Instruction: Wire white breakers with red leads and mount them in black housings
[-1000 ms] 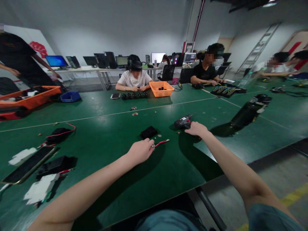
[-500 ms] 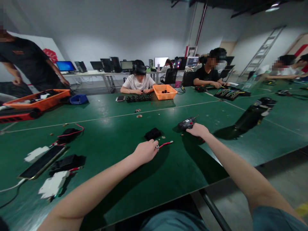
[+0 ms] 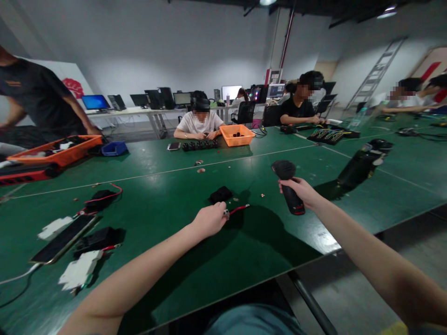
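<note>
My right hand [image 3: 303, 191] is wrapped round the grip of a black cordless drill [image 3: 293, 202], raised above the table with its rounded back end towards me; the tip is hidden. Low over the green tabletop, my left hand [image 3: 211, 218] is closed on a small light-and-dark part [image 3: 226, 213], mostly covered by the fingers. From it a short red wire [image 3: 238, 209] runs right to a metal ring terminal [image 3: 247, 205]. Just beyond that hand lies a small black block [image 3: 220, 194].
At left lie a phone [image 3: 64, 238], white modules [image 3: 80, 270] and black blocks [image 3: 96, 239] with red leads. A dark bottle [image 3: 363, 163] stands at right. Orange bins [image 3: 237, 136] and a blue tray [image 3: 114, 149] are farther back. Co-workers [image 3: 199, 122] sit opposite.
My right hand has lifted the drill off the table and turned it, so its back end now faces me. My left hand stays nearly in place with the red-wired part.
</note>
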Tool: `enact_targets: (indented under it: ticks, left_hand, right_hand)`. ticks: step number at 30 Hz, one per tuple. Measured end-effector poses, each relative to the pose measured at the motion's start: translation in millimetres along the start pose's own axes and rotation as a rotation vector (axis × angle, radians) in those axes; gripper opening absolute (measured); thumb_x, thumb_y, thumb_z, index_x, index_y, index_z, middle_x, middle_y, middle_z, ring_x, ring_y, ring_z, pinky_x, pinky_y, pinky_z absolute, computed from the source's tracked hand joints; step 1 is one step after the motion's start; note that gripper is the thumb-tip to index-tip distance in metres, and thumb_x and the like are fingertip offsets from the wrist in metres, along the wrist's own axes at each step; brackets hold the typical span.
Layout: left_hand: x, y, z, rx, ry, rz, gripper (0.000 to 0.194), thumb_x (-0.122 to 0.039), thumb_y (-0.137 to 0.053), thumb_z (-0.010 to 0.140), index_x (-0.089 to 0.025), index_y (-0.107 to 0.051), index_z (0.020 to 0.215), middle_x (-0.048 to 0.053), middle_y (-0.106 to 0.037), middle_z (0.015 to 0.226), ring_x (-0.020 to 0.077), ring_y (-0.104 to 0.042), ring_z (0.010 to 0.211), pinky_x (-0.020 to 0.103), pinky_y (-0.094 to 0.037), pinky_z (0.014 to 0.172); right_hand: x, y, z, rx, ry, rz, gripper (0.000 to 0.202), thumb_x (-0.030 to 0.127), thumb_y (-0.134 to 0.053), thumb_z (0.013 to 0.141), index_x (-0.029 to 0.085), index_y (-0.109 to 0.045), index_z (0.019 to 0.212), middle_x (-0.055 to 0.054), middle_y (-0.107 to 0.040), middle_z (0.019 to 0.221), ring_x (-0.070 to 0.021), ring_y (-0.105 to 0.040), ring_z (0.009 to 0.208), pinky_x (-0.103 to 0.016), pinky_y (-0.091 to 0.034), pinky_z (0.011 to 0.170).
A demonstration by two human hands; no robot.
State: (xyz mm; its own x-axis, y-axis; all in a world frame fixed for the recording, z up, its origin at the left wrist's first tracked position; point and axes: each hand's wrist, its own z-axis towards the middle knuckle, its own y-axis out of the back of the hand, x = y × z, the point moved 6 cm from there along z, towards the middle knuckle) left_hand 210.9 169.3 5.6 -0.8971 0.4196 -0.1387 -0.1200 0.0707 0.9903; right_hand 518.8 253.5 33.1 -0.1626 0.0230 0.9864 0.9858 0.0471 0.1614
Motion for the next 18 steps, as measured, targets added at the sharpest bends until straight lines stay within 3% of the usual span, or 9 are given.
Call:
enact_targets:
  ticks: [3,9,13,18]
  left_hand:
    - [1.0,-1.5,-0.5,-0.027,-0.029,0.027,0.016,-0.032,-0.049,0.095,-0.019,-0.049,0.104,0.01,-0.066,0.106,0.0223,-0.068,0.088,0.029,-0.05,0.064]
    - [1.7,-3.5,-1.2,-0.044,-0.05,0.015,0.016,-0.032,-0.048,0.096,-0.018,-0.047,0.104,0.01,-0.066,0.104,0.0219,-0.067,0.086,0.028,-0.048,0.063]
    - [-0.1,-2.0,-0.6,-0.02,-0.025,0.009,0.016,-0.033,-0.044,0.097,-0.018,-0.048,0.104,0.01,-0.066,0.104,0.0207,-0.067,0.086,0.028,-0.049,0.065]
    - [-2.0,-0.3,0.0,0.015,-0.013,0.052,0.024,-0.038,-0.045,0.097,-0.018,-0.051,0.11,0.011,-0.065,0.109,0.0222,-0.067,0.088,0.031,-0.051,0.069]
  right_hand:
    - [20.7,-22.9,-42.1,0.174,-0.099,0.277,0.028,0.033,-0.071,0.073,0.015,-0.067,0.094,-0.007,-0.067,0.089,-0.0172,-0.064,0.073,-0.028,-0.053,0.065]
    - [30.8,-59.7,-117.4,0.425,-0.312,0.481,0.033,0.042,-0.071,0.077,0.013,-0.066,0.092,-0.004,-0.061,0.076,-0.0119,-0.057,0.058,-0.024,-0.046,0.051]
    - [22.9,-72.4,-137.9,0.491,-0.277,0.417,0.035,0.039,-0.076,0.074,0.012,-0.065,0.093,-0.003,-0.06,0.075,-0.0114,-0.058,0.055,-0.022,-0.044,0.05]
    - [11.9,-82.4,-144.9,0.534,-0.288,0.367,0.032,0.038,-0.073,0.072,0.012,-0.066,0.09,-0.003,-0.061,0.074,-0.0117,-0.059,0.055,-0.023,-0.045,0.052]
